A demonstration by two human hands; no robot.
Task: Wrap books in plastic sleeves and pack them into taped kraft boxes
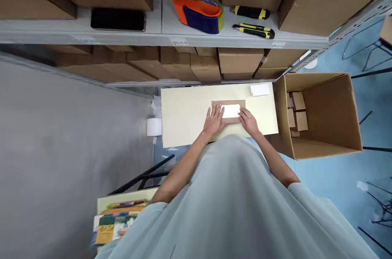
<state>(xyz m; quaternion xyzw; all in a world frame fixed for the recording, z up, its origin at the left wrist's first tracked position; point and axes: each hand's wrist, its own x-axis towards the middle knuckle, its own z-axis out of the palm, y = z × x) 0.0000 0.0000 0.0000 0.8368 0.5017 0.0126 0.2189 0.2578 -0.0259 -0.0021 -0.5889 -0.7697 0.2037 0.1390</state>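
A small brown cardboard box (228,103) lies on the pale table, with a white label (231,111) across its top. My left hand (215,121) rests flat at the box's left side, fingers stretched out and touching the label's left end. At the label's right end is my right hand (248,121), its fingertips bent together on the label's edge; the underside of these fingers is hidden. A stack of white labels (259,90) lies near the table's far right corner, apart from both hands.
Right of the table (183,116) stands a large open carton (333,112) with several small boxes inside. A shelf ahead bears cartons, a black phone (118,19), an orange and blue tape dispenser (200,16) and two utility knives (254,30). Books (118,222) lie at lower left.
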